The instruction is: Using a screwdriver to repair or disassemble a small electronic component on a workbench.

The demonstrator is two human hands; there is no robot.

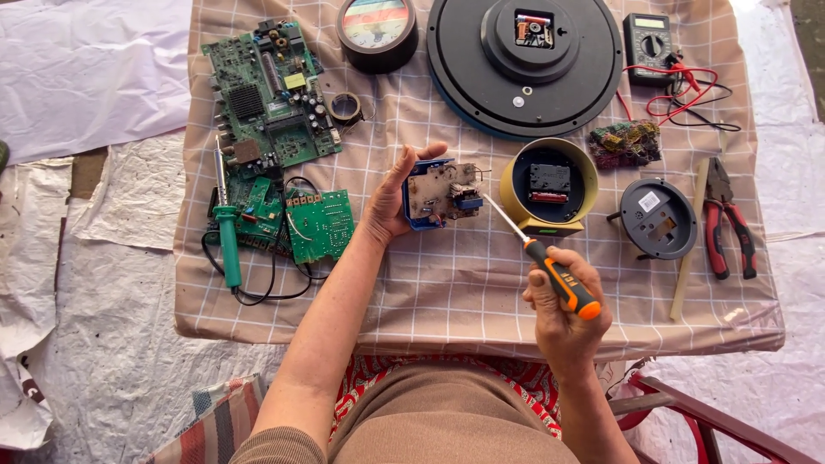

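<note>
On the bench (464,283), a big black clock back (524,64) is lying above the work. The left hand (395,202) is clasping a small blue-cased board (440,193) by its edges; it looks light, stiff and fragile. The right hand (563,314) is gripping an orange screwdriver (541,258), tip touching it.

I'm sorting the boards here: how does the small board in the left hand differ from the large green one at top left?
The small board is pale brown, sits in a blue casing and is held tilted up by the left hand; the large green board is far bigger, bare and lies flat on the cloth. Both carry soldered components.
</note>
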